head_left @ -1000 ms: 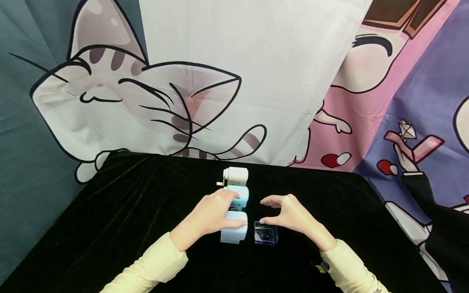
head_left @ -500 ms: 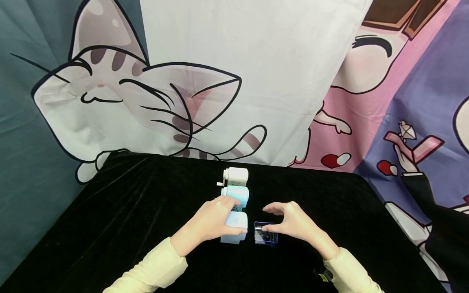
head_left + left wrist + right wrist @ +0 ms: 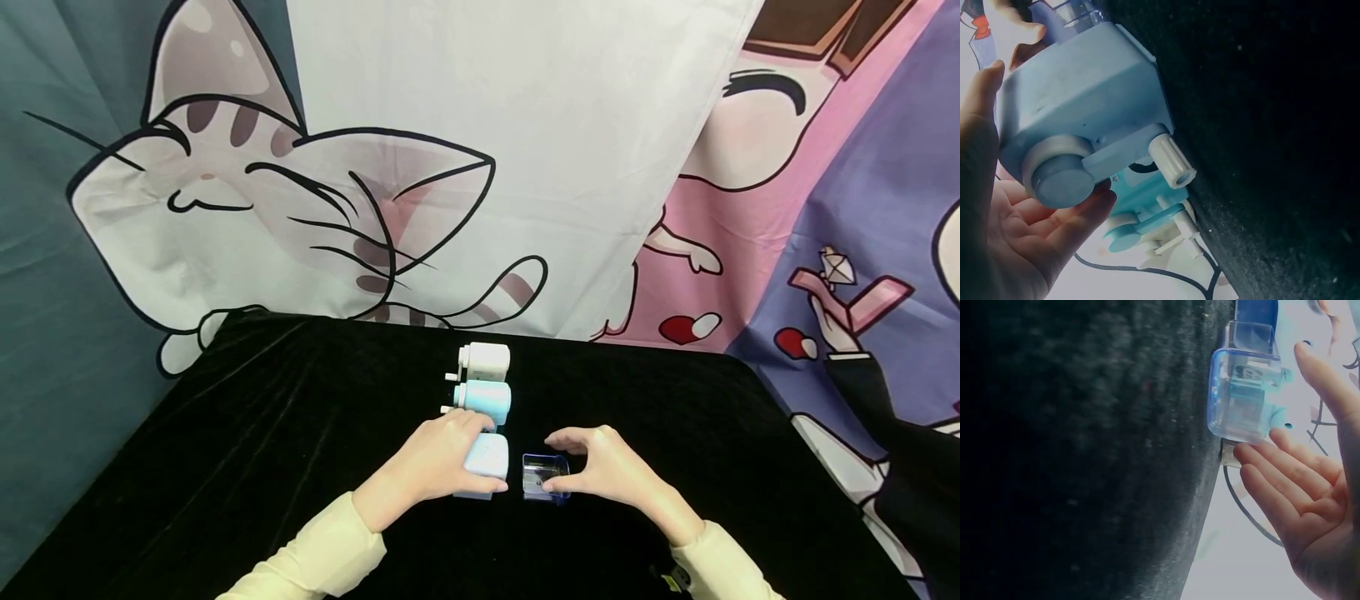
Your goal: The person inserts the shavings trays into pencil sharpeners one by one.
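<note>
My left hand (image 3: pixel 427 458) spans a light blue hand-crank pencil sharpener (image 3: pixel 487 455), thumb on its near side and fingers curled round its far side. In the left wrist view the crank side of this sharpener (image 3: pixel 1079 106) faces the camera, with its white handle knob pointing down. A clear blue-edged shavings drawer (image 3: pixel 542 477) lies just right of it. My right hand (image 3: pixel 615 467) hovers around the drawer with thumb and fingers apart. In the right wrist view, its fingertips come close to the drawer (image 3: pixel 1244 394), with nothing gripped.
Behind the held sharpener, a turquoise crank sharpener (image 3: pixel 483 398) and a white one (image 3: pixel 486 361) stand in a row. Black cloth (image 3: pixel 262 450) covers the table. A printed cartoon curtain (image 3: pixel 570 167) hangs behind it.
My left hand has moved nearer, its fingers coming off the turquoise sharpener and closing round the light blue one. My right hand has also come nearer, toward the drawer.
</note>
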A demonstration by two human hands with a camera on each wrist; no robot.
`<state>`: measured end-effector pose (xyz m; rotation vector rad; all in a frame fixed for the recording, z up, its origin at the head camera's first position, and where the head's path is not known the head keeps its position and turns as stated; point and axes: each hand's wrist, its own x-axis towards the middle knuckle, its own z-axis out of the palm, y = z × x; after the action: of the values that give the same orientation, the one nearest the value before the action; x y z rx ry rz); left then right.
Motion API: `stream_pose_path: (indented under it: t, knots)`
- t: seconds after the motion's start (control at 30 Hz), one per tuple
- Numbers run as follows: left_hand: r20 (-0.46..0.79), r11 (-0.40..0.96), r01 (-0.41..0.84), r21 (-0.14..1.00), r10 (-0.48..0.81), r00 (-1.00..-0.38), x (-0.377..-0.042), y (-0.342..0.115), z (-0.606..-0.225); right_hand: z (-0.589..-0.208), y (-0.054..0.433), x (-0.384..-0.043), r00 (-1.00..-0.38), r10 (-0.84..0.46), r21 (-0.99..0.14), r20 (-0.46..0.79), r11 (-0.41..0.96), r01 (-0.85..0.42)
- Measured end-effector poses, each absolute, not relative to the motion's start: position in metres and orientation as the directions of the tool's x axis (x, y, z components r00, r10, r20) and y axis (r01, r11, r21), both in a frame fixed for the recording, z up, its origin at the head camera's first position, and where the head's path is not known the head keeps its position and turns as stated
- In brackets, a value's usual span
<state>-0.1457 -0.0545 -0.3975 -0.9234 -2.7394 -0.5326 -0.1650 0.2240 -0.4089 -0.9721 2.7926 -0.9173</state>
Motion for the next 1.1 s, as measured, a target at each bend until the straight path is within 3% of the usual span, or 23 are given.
stream_pose_path:
  t: [1.1]
  knots:
    - [0.311,0.723,0.644,0.25,0.569,-0.761,-0.145,-0.054,-0.41,-0.417,0.23,-0.156,-0.812,-0.579,-0.502,0.072,0.683,-0.531]
